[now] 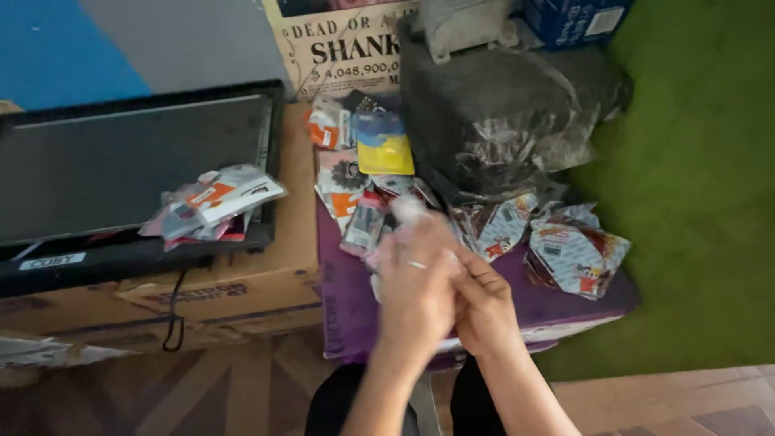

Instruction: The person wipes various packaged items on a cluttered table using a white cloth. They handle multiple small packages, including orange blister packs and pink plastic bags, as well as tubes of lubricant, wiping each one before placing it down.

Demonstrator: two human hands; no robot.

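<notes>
Purple was the surface everything sat on, a flat box (355, 307) laid across the person's lap side of the floor, probably so the packets stayed within easy reach. Both hands met right over its near edge. The left hand (416, 287) had its fingers curled in with a ring showing, and it looked pinched on a small clear plastic packet (408, 211) that stuck up just past its fingertips, though motion blur made the exact grip hard to call. The right hand (484, 307) was pressed up against the left one, fingers bent toward the same packet, so both seemed to be working it together.

Counts, as best I could do: two hands and one packet between them. Just beyond the hands lay a loose spread of flat printed packets (367, 214), maybe five or six, overlapping too much for a firm number. Off to the right of the right hand sat two or three crumpled foil wrappers (577, 254), looking emptied and tossed aside. Well to the left of the left hand, a second small pile of packets (214, 206) rested on one flat black screen (121, 161), which itself lay on one cardboard box (242, 291). Farther out past the hands stood one dark bulky block (476, 105) half wrapped in clear film, with one poster (339, 48) behind it.
</notes>
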